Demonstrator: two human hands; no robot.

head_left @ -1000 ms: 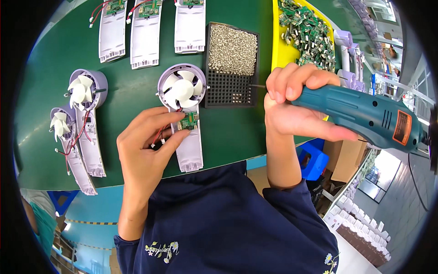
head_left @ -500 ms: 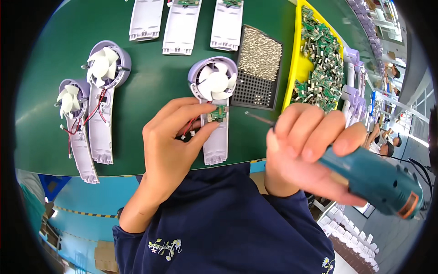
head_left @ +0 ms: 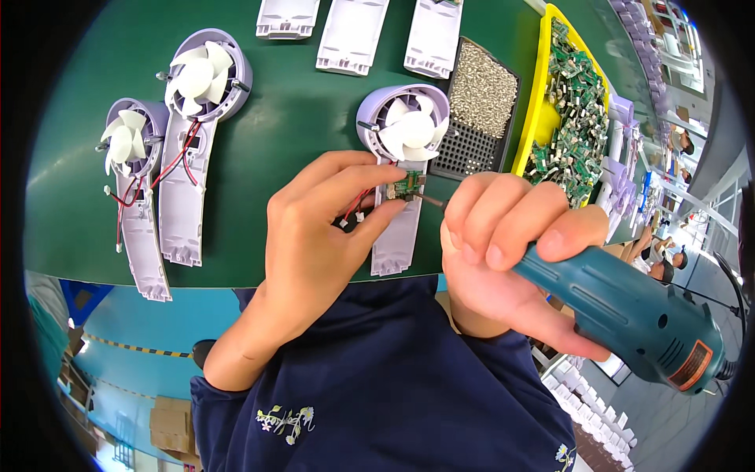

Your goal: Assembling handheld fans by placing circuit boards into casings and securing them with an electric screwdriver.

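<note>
1. Right hand (head_left: 519,248) clamped around a teal electric screwdriver (head_left: 621,311), below and right of the middle fan (head_left: 410,130); its bit (head_left: 431,200) points at the circuit board's right edge, contact unclear.
2. Left hand (head_left: 318,216) pinching the green circuit board (head_left: 406,186) between thumb and fingers, on the middle fan's handle (head_left: 395,240) just below the blades; this hand partly hides the handle and red wires (head_left: 360,200).
3. Black tray (head_left: 462,149), just right of the middle fan: heaped screws (head_left: 484,86), holed grid in front.
4. Yellow bin (head_left: 544,130), farther right: piled circuit boards (head_left: 580,118).
5. Two wired fans (head_left: 200,79), well left of the middle fan.
6. Three pale casings (head_left: 352,35), beyond it on the tabletop (head_left: 283,110).
</note>
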